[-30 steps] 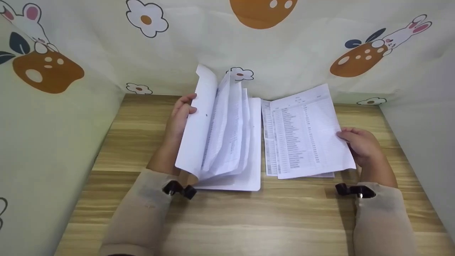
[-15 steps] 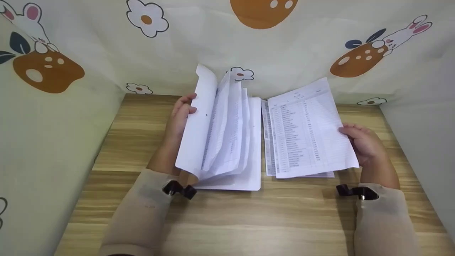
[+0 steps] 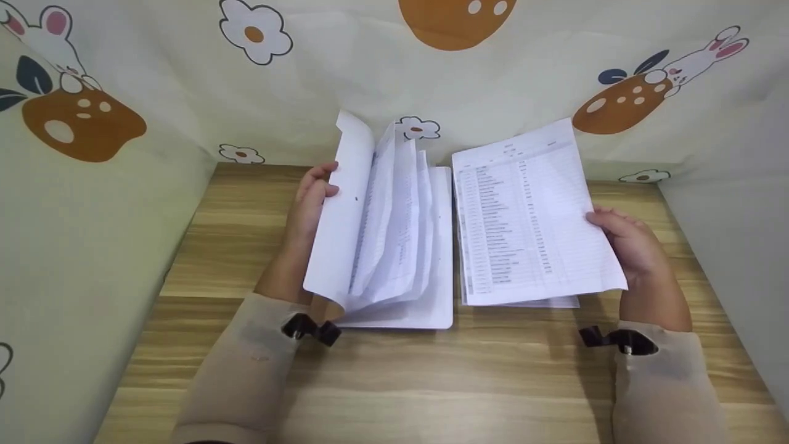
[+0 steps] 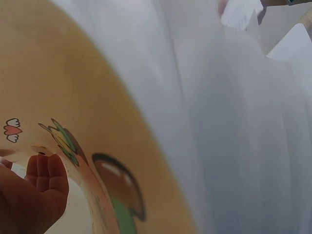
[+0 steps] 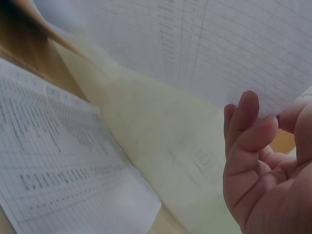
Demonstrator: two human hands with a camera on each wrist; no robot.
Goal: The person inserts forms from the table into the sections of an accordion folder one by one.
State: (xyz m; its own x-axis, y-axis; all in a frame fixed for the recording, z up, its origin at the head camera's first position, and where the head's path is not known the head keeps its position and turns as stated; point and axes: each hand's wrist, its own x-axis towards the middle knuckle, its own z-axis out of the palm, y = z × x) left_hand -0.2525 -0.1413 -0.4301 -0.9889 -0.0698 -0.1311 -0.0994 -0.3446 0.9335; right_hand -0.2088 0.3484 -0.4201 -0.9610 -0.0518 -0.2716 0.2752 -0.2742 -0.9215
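My left hand (image 3: 311, 197) grips the raised left cover of a booklet (image 3: 339, 222), thumb on the white inner side. In the left wrist view, the tan outside of this cover (image 4: 58, 73) carries cartoon drawings, and my left fingers (image 4: 46, 175) curl at its edge. Several loosely standing pages (image 3: 400, 240) fan out beside the cover. At the right, my right hand (image 3: 638, 246) pinches the right edge of a printed sheet (image 3: 524, 216) between thumb and fingers. It is tilted up over other printed sheets (image 5: 63, 161), which lie on the table, mostly hidden in the head view.
The wood-grain table (image 3: 462, 382) is bounded at the back by a hanging cloth (image 3: 345, 68) with fruit, rabbit and flower prints. Pale side walls stand at the left and right.
My right hand has moved slightly up, and its sheet has shifted up and left, now covering the left part of the sheets beneath. The left hand and booklet are nearly still.
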